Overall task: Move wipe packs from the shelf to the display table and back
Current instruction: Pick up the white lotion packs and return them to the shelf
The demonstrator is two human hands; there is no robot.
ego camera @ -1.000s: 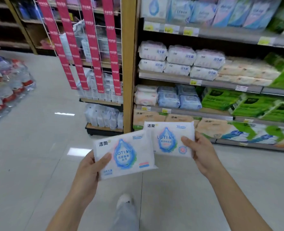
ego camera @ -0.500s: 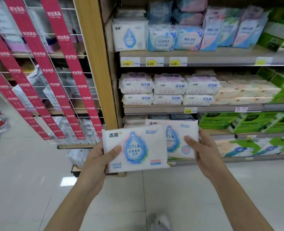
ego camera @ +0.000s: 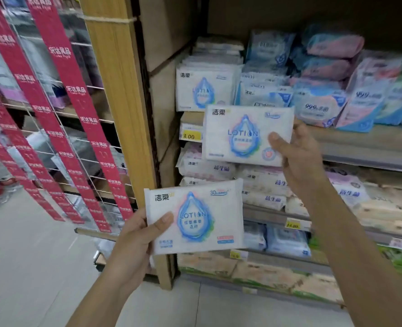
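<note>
White wipe packs: left hand (ego camera: pixel 134 241) one, right hand (ego camera: pixel 299 156) another.

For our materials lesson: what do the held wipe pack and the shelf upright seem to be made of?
Held wipe pack: probably thin plastic film with a soft sheen; its printed surface puckers at the crimped side edges.
Shelf upright: looks like wood or wood-look laminate, matte, with straight yellowish grain lines; which one is unclear.

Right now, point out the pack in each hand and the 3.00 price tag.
Left hand's pack (ego camera: pixel 195 218): head view, blue drop print.
Right hand's pack (ego camera: pixel 242 135): head view, blue drop print.
3.00 price tag (ego camera: pixel 188 136): head view, yellow part.
</note>
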